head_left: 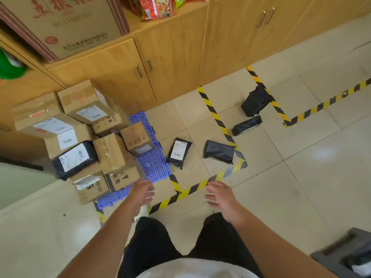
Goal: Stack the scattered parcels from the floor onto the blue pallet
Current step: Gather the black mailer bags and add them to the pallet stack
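Standing over the floor w/ wooden cabinets point(172, 63) along the far wall. Next biggest: the heap of cardboard boxes point(88, 105) at my left, stacked several high, w/ one black poly parcel point(75, 158) lying label-up on the near-left side. They sit on the blue pallet point(154, 165); only its right strip and near edge show bare.

Both my forearms reach fwd from the bottom, bare, roughly parallel, palms down. Left hand point(141, 192) hangs over the pallet's near-right corner, fingers loose and slightly bent, holding nothing. Right hand point(219, 195) hovers over the yellow-black tape point(200, 185), fingers spread and relaxed, also empty. Neither touches a parcel.

Four black parcels lie on the tiles to the right of the pallet. A bulky one point(256, 101) sits farthest, on the tape by the cabinets. A long one point(247, 125) is just below it, near the tape line. A flat plain one point(219, 151) lies inside the taped corner. A labelled one point(179, 151) lies just beside the pallet's right edge, label up.
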`<state>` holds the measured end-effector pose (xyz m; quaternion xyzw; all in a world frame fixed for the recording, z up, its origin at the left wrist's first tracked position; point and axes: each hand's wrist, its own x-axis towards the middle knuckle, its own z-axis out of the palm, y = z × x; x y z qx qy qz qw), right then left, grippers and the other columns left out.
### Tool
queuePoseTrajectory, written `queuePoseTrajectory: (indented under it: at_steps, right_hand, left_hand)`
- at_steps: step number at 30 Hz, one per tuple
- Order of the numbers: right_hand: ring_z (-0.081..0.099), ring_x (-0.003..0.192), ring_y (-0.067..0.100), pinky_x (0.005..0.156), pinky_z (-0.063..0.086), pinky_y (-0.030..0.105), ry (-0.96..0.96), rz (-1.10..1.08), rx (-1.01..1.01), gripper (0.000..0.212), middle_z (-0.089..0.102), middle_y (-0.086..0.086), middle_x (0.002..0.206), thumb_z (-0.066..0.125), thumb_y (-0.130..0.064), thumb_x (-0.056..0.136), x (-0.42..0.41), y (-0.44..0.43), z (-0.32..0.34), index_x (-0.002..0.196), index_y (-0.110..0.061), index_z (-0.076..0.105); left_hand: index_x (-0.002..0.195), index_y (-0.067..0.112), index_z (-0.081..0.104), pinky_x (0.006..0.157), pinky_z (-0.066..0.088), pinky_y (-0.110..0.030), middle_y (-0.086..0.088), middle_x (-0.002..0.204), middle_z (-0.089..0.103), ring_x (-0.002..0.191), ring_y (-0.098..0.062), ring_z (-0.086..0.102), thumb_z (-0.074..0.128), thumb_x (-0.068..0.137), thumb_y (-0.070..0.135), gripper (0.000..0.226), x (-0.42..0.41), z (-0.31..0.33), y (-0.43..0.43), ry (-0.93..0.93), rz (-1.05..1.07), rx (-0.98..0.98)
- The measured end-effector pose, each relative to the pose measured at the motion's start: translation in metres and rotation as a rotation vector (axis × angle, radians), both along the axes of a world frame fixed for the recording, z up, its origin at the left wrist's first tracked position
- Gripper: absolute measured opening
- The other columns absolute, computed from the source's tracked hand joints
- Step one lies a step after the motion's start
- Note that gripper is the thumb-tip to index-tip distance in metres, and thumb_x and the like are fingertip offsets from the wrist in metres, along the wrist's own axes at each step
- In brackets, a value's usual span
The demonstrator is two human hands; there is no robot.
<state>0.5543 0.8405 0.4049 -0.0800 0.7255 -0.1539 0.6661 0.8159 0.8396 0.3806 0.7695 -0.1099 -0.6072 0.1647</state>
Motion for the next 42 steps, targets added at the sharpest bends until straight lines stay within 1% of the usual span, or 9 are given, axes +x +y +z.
queuePoseTrajectory:
  at_steps: [2, 7, 11, 16, 23, 28, 31, 37, 42]
  right_hand:
    - [0.064, 0.09, 0.028, 0.084, 0.051, 0.041, 0.023, 0.0, -0.018, 0.012, 0.067, 0.013, 0.103, 0.057, -0.012, 0.098, -0.029, -0.011, -0.017, 0.092, -0.019, 0.065]
    - [0.064, 0.078, 0.025, 0.081, 0.053, 0.04, 0.075, 0.037, 0.033, 0.02, 0.066, 0.014, 0.098, 0.06, -0.014, 0.097, -0.073, -0.034, -0.087, 0.114, -0.006, 0.066]
    - [0.063, 0.104, 0.037, 0.104, 0.046, 0.048, 0.036, -0.068, 0.065, 0.03, 0.062, 0.028, 0.125, 0.051, -0.01, 0.101, -0.085, -0.061, -0.175, 0.128, 0.003, 0.057]
    - [0.065, 0.082, 0.023, 0.075, 0.052, 0.034, -0.026, -0.215, -0.019, 0.019, 0.067, 0.01, 0.098, 0.044, -0.012, 0.105, -0.07, -0.062, -0.303, 0.099, -0.009, 0.062]
    - [0.066, 0.079, 0.024, 0.073, 0.053, 0.033, -0.05, -0.178, -0.107, 0.017, 0.067, 0.012, 0.097, 0.056, -0.012, 0.097, -0.05, -0.114, -0.413, 0.111, -0.006, 0.063]
    - [0.065, 0.091, 0.024, 0.091, 0.053, 0.038, -0.046, -0.097, -0.212, 0.009, 0.068, 0.009, 0.101, 0.058, -0.016, 0.095, -0.056, -0.173, -0.437, 0.099, -0.012, 0.066]
    - [0.062, 0.091, 0.024, 0.084, 0.053, 0.034, -0.026, -0.102, -0.256, 0.01, 0.067, 0.01, 0.1, 0.057, -0.017, 0.096, -0.042, -0.208, -0.451, 0.089, -0.013, 0.062]
    - [0.067, 0.084, 0.021, 0.078, 0.057, 0.036, -0.115, 0.05, -0.446, 0.014, 0.066, 0.008, 0.105, 0.059, -0.021, 0.092, 0.022, -0.258, -0.479, 0.104, -0.014, 0.063]
    - [0.065, 0.081, 0.02, 0.073, 0.054, 0.033, -0.112, 0.098, -0.447, 0.004, 0.064, 0.007, 0.104, 0.061, -0.019, 0.091, 0.053, -0.261, -0.487, 0.093, -0.015, 0.061]
  left_hand:
    - [0.093, 0.015, 0.058, 0.059, 0.036, -0.026, -0.007, 0.078, 0.054, 0.063, -0.02, 0.049, 0.051, 0.097, 0.006, 0.012, -0.028, -0.02, -0.005, -0.034, -0.03, 0.047]
    - [0.084, 0.023, 0.063, 0.062, 0.042, -0.026, -0.01, 0.082, 0.058, 0.068, -0.023, 0.054, 0.064, 0.083, 0.01, 0.013, -0.082, -0.094, -0.017, -0.054, -0.237, 0.147]
    - [0.1, 0.024, 0.065, 0.082, 0.052, -0.036, -0.009, 0.107, 0.063, 0.092, -0.025, 0.063, 0.067, 0.074, 0.026, 0.026, -0.117, -0.197, -0.054, -0.043, -0.379, 0.101]
    - [0.131, 0.015, 0.055, 0.09, 0.049, -0.034, -0.012, 0.127, 0.059, 0.115, -0.029, 0.058, 0.064, 0.089, 0.027, 0.045, -0.131, -0.349, -0.095, -0.125, -0.66, 0.109]
    - [0.143, 0.017, 0.039, 0.101, 0.046, -0.049, -0.015, 0.142, 0.039, 0.125, -0.036, 0.048, 0.063, 0.081, 0.04, 0.07, -0.117, -0.515, -0.158, -0.449, -0.752, 0.046]
    - [0.156, 0.026, 0.013, 0.114, 0.025, -0.049, -0.015, 0.157, 0.021, 0.144, -0.035, 0.022, 0.072, 0.08, 0.049, 0.098, -0.102, -0.581, -0.197, -0.591, -0.695, 0.038]
    - [0.156, 0.031, 0.008, 0.114, 0.024, -0.051, -0.016, 0.157, 0.022, 0.144, -0.036, 0.022, 0.078, 0.072, 0.055, 0.112, -0.093, -0.614, -0.213, -0.565, -0.67, 0.04]
    - [0.153, 0.034, -0.014, 0.111, 0.028, -0.049, -0.019, 0.151, 0.03, 0.139, -0.037, 0.03, 0.079, 0.064, 0.062, 0.132, -0.103, -0.659, -0.214, -0.759, -0.802, 0.046]
    - [0.152, 0.037, -0.006, 0.105, 0.032, -0.049, -0.018, 0.142, 0.036, 0.131, -0.036, 0.036, 0.073, 0.066, 0.065, 0.12, -0.114, -0.643, -0.2, -0.776, -0.655, 0.011]
